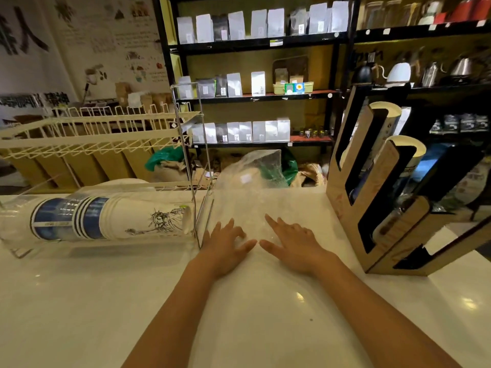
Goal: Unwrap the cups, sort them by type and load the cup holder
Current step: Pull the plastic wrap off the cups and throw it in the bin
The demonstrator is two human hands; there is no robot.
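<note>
A clear plastic wrapper (255, 181) lies crumpled on the white counter (239, 314), its far end puffed up. My left hand (225, 245) and my right hand (295, 245) rest flat on its near end, fingers spread, thumbs almost touching. To the left a stack of paper cups (106, 219) lies on its side in clear wrap, some blue-banded, some white with a statue print. At the right stands the wooden cup holder (380, 197), with cup stacks (406, 147) in its slots.
A wire rack (101, 128) stands at the back left, its metal frame (198, 181) just left of my left hand. Shelves of bags and kettles (265, 83) fill the background beyond the counter's far edge.
</note>
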